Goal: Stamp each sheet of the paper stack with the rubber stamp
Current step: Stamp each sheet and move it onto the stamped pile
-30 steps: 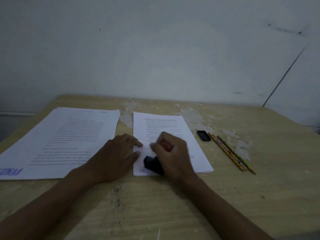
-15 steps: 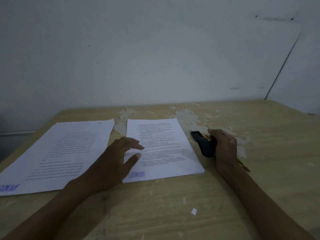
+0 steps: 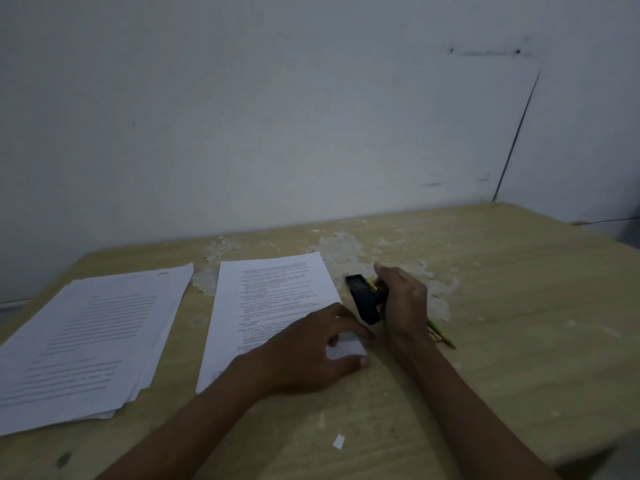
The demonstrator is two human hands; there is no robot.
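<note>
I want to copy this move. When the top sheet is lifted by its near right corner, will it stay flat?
Probably not: the corner already curls under the left hand. The top sheet looks thin, so likely floppy and light.

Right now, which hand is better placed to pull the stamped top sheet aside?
Left. The left hand already pinches the top sheet at its near right corner; the right hand grips the rubber stamp beside the stack.
</note>
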